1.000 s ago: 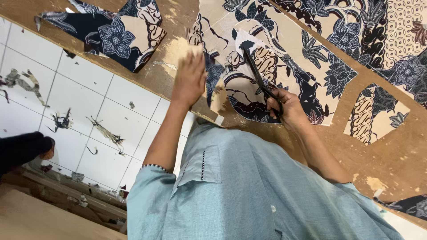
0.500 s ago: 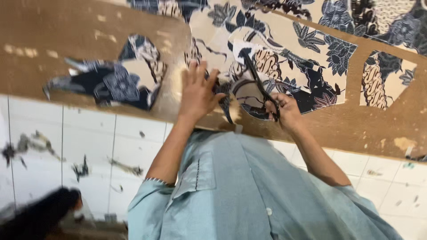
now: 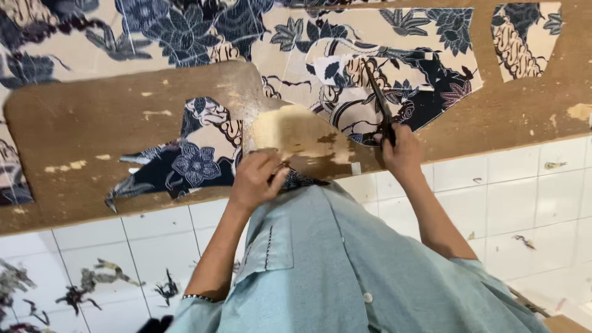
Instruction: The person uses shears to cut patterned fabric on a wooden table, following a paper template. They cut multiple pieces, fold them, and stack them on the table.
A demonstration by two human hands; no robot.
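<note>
A pair of black scissors [image 3: 377, 98] is held in the right hand [image 3: 402, 151], whose grip is closed around the handles; the blades point away from the body and lie across a sheet of patterned fabric [image 3: 345, 68], cream with dark blue flowers and leaves. This fabric is spread flat on a worn brown worktop [image 3: 86, 123], and the scissors are taken as the landmark here. To the left of the scissors, nearer the body, the left hand [image 3: 256, 182] is seen with its grip pinched on the lower edge of a tan paper piece [image 3: 296, 132] that rests on the worktop. Farther left of the scissors a loose dark blue fabric scrap [image 3: 185, 160] lies on the bare board. Above and to the right of the scissors, a separate cut piece [image 3: 524, 31] is placed apart. Below the worktop edge, small fabric offcuts [image 3: 80, 287] are scattered over a white tiled floor [image 3: 524, 191].
</note>
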